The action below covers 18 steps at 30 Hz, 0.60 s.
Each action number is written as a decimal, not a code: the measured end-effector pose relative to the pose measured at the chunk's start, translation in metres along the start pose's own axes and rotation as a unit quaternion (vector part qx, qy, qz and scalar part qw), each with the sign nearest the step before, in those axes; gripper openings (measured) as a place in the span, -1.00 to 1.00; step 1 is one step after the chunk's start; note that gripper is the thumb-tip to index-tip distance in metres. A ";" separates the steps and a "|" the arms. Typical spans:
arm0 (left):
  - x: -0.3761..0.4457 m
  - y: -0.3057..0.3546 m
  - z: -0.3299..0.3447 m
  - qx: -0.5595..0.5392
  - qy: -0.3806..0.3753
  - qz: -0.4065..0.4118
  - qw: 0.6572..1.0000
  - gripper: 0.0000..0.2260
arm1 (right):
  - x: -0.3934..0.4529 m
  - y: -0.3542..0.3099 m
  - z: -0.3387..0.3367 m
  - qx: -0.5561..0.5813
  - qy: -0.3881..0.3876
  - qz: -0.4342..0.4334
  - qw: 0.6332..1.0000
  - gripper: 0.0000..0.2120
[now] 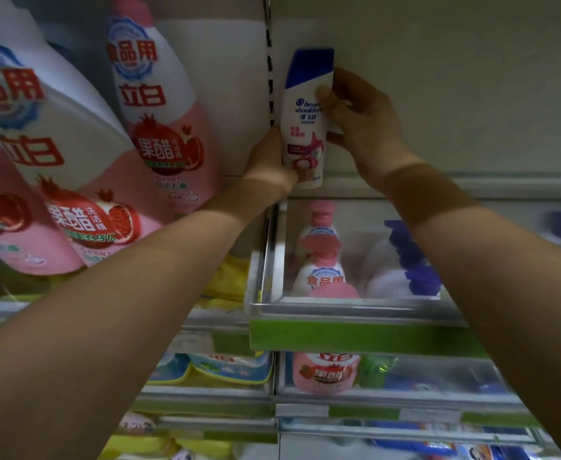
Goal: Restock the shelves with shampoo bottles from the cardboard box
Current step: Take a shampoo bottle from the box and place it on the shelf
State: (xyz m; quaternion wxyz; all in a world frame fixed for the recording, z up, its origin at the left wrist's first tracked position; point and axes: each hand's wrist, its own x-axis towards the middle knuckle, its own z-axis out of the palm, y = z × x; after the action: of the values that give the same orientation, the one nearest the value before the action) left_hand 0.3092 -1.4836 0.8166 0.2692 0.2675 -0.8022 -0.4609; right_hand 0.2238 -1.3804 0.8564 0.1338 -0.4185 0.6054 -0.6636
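Note:
A white shampoo bottle point(305, 121) with a blue cap stands upright at the left end of an upper shelf point(405, 187), close to the slotted upright rail. My left hand point(269, 161) grips its lower left side. My right hand point(358, 124) curls round its right side, thumb on the label. Whether the bottle's base rests on the shelf is hard to tell. The cardboard box is out of view.
Large pink and white detergent bottles point(159, 121) crowd the bay at left. Below, a clear-fronted shelf point(355, 308) holds a pink-capped bottle point(320, 260) and white bottles with blue caps point(402, 267). Lower shelves carry more packs. The white back wall point(455, 94) is behind the shelf.

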 end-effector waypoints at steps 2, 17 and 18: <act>0.001 0.001 0.001 0.005 -0.006 0.002 1.000 -0.48 | 0.000 0.000 -0.001 0.005 -0.002 0.004 1.000 -0.74; -0.066 0.032 -0.015 -0.035 0.096 -0.020 0.995 -0.55 | -0.042 -0.019 -0.023 -0.015 0.030 0.101 0.994 -0.55; -0.078 0.040 -0.014 -0.041 0.105 -0.020 0.993 -0.56 | -0.052 -0.023 -0.026 -0.009 0.025 0.104 0.994 -0.58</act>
State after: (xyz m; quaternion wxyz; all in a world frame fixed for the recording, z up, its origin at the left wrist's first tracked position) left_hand 0.3668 -1.4221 0.8437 0.3535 0.3194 -0.7443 -0.4680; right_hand 0.2446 -1.3213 0.8593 0.1828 -0.3379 0.6549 -0.6508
